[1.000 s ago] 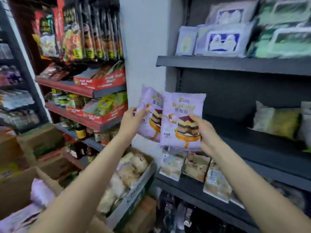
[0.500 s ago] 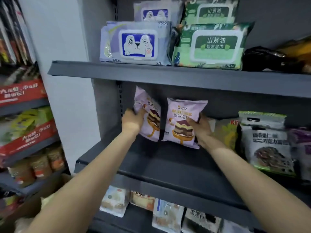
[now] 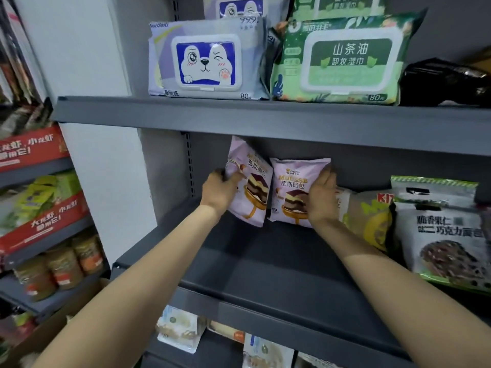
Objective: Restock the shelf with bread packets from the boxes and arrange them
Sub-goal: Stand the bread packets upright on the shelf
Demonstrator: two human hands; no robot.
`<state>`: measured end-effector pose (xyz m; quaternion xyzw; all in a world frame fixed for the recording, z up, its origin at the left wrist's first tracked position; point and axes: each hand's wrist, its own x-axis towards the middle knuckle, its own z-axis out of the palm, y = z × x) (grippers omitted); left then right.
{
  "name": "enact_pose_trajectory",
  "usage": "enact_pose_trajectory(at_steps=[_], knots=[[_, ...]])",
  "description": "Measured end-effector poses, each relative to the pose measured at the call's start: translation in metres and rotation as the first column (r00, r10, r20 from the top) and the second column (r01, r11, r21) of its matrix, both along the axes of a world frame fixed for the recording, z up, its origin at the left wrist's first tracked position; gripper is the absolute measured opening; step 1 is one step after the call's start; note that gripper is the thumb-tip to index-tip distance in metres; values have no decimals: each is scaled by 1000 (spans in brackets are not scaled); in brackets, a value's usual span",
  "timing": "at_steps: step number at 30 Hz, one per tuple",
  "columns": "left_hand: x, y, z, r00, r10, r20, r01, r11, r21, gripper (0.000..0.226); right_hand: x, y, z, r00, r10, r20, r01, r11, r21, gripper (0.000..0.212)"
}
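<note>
Now set upright at back of dark grey metal shelf [image 3: 265,264]: two lilac plastic mousse-bread packets, left packet [image 3: 251,181] gripped by left hand [image 3: 220,191], right packet [image 3: 292,189] by right hand [image 3: 322,196]; release pending.

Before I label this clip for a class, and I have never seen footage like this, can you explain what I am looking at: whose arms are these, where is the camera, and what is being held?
No machine here: these are a person's two bare arms, filmed by a wide-angle camera worn on the head, looking forward and down.

The left hand grips one pale purple plastic bread packet with a layered cake picture. The right hand holds a second matching purple packet. Both packets stand side by side at the back of the dark grey metal middle shelf.

Further right on that shelf are a yellow-green snack bag and a grey-and-green chocolate bread bag. The shelf above carries a purple wet-wipe pack with a cartoon dog and a green wet-wipe pack.
</note>
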<state>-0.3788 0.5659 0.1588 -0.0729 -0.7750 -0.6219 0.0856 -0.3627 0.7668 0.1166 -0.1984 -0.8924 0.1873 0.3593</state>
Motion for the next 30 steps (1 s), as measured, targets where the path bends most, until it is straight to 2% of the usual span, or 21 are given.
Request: enact_pose_trajectory(at_steps=[2, 5, 7, 8, 10, 12, 15, 17, 20, 21, 22, 24, 26, 27, 28, 30], knots=[[0, -5, -2, 1000, 9, 23, -9, 1000, 30, 20, -1, -1, -8, 999, -41, -15, 42, 996, 79, 78], [2, -15, -6, 999, -7, 51, 3, 997, 77, 24, 9, 0, -24, 988, -96, 117, 70, 975, 211, 100], [4, -20, -8, 996, -54, 65, 47, 994, 103, 24, 15, 2, -30, 985, -114, 128, 69, 947, 314, 103], [5, -21, -9, 994, -80, 70, 71, 990, 119, 20, 16, 3, -29, 986, -91, 138, 43, 947, 317, 103], [9, -21, -10, 987, -121, 102, 102, 980, 171, 11, 21, -2, -25, 991, -35, 129, -1, 964, 265, 95], [11, -19, -13, 980, -137, 146, 102, 970, 221, 12, 27, -6, -13, 995, 63, 80, -76, 982, 174, 77], [11, -11, -19, 966, -187, 180, 126, 944, 304, 14, 31, -10, -4, 967, 231, 105, -250, 936, 248, 48], [13, -2, -22, 947, -260, 189, 185, 921, 342, 21, 37, -13, 1, 927, 352, 128, -370, 913, 171, 42], [17, 14, -27, 894, -423, 148, 343, 859, 380, 31, 49, -15, 13, 891, 454, -22, -455, 890, -37, 30], [17, 19, -30, 880, -456, 131, 387, 850, 358, 32, 49, -15, 14, 866, 496, -60, -500, 857, -122, 25], [16, 24, -31, 874, -471, 117, 421, 856, 301, 31, 50, -16, 17, 849, 515, -118, -528, 812, -249, 31], [12, 32, -34, 877, -470, 99, 449, 876, 177, 24, 46, -11, 14, 849, 485, -209, -527, 752, -397, 44], [5, 39, -36, 890, -447, 93, 439, 894, 91, 23, 38, -7, 7, 891, 416, -179, -450, 767, -458, 49], [0, 43, -38, 900, -425, 94, 424, 905, 26, 26, 32, -3, 1, 924, 362, -124, -379, 819, -431, 53], [-3, 48, -40, 912, -395, 106, 403, 913, -68, 29, 26, 0, -7, 946, 318, -63, -316, 861, -397, 58], [-9, 57, -46, 930, -338, 144, 364, 898, -245, 31, 20, 1, -20, 966, 254, 41, -215, 884, -415, 67]])
